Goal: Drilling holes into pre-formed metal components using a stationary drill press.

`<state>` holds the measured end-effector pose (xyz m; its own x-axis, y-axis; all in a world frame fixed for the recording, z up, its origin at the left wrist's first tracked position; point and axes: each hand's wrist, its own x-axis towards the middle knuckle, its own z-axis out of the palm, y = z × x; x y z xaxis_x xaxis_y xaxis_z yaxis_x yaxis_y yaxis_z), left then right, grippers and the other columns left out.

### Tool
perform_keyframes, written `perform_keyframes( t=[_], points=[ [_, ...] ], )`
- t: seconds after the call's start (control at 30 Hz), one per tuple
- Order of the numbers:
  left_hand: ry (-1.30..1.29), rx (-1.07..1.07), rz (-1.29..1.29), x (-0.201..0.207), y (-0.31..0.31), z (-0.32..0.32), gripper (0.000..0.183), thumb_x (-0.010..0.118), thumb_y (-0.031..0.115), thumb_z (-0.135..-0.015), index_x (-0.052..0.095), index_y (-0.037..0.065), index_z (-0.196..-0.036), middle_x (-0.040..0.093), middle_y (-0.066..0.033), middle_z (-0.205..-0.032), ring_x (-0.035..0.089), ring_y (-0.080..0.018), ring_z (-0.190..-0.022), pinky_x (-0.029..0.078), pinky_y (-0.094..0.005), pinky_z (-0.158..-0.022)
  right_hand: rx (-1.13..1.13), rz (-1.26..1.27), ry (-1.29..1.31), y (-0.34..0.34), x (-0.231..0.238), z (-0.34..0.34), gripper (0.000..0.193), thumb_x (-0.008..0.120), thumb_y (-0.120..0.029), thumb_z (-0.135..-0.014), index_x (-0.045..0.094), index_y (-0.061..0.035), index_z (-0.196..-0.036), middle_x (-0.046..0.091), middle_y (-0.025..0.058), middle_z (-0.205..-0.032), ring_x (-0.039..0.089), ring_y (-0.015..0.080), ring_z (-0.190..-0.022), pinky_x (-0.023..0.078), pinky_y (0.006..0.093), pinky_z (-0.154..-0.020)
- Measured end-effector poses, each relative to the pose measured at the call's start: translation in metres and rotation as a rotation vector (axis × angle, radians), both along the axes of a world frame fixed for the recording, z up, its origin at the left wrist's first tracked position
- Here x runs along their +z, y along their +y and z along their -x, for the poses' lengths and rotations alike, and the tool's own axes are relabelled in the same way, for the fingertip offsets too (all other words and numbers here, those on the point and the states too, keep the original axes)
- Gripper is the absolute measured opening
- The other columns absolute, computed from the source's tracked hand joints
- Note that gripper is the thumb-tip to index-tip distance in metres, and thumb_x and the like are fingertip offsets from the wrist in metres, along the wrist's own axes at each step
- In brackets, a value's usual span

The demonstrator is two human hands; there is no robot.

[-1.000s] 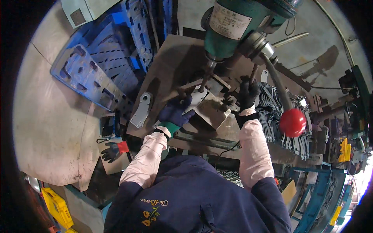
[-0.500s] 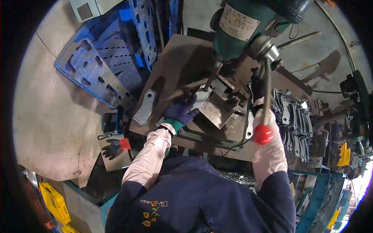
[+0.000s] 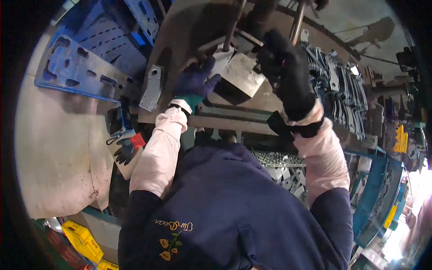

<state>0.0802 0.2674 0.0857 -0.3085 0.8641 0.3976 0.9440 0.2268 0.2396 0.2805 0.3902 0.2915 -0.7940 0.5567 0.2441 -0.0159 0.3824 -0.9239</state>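
Plate under the drill: a flat grey metal plate (image 3: pixel 221 62) lies on the work area in front of the person, its upper end at the tip of a dark steel drill bit (image 3: pixel 234 26); whether they touch cannot be told.
Left hand: the left hand (image 3: pixel 194 83), in a dark purple-blue glove with a green cuff, is at the plate's left edge, thumb and forefinger apart; whether it clamps the plate cannot be told.
Block: a bright grey rectangular metal block (image 3: pixel 245 75) sits just right of the plate, between the hands.
Right hand: the right hand (image 3: pixel 285 67), in a black glove, is right of the block, near the lower end of a shiny metal rod (image 3: pixel 298 22); its grip cannot be made out.
Counter: the brown counter (image 3: pixel 177 24) also carries a loose grey metal plate with a rounded end (image 3: pixel 152 87), left of the left hand, and rows of thin grey metal parts (image 3: pixel 335 85), right of the right hand.
Stitching: the navy blue cloth garment (image 3: pixel 211 202) bears yellowish script above a yellow flower motif.
Yellow box: dark printed characters mark the yellow plastic box (image 3: pixel 83 239) at lower left.
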Motion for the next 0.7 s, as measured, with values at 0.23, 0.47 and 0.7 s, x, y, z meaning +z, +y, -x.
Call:
perform_keyframes(
  t=[0.23,0.47,0.7],
  points=[
    [0.067,0.011,0.113,0.006,0.000,0.006,0.067,0.054,0.060,-0.085,0.040,0.029,-0.142,0.055,-0.0237,-0.125,0.061,-0.0424,-0.102,0.051,-0.0517,-0.083,-0.207,-0.211,0.191,-0.010,0.080,-0.035,0.026,0.051,-0.022,-0.097,0.058,-0.0026,-0.113,0.062,0.0047,-0.090,0.056,0.0084,-0.069,0.043,0.0234,-0.057],
    [-0.792,-0.290,-0.099,0.027,-0.023,-0.003,0.064,0.070,0.042,-0.082,0.049,0.019,-0.138,0.061,-0.0199,-0.115,0.062,-0.0399,-0.094,0.051,-0.0463,-0.081,-0.365,-0.633,-0.158,0.027,0.101,-0.091,0.028,0.050,-0.023,-0.098,0.057,-0.0022,-0.116,0.062,0.0044,-0.093,0.056,0.0090,-0.073,0.044,0.0233,-0.060],
    [-0.133,-0.183,-0.060,0.052,-0.116,-0.005,0.063,0.072,0.026,-0.084,0.047,0.010,-0.140,0.063,-0.0190,-0.104,0.062,-0.0371,-0.083,0.050,-0.0445,-0.072,-0.362,-0.761,-0.342,0.030,0.096,-0.081,0.031,0.049,-0.024,-0.099,0.056,-0.0017,-0.119,0.063,0.0041,-0.096,0.057,0.0097,-0.076,0.045,0.0231,-0.063]
  ],
)
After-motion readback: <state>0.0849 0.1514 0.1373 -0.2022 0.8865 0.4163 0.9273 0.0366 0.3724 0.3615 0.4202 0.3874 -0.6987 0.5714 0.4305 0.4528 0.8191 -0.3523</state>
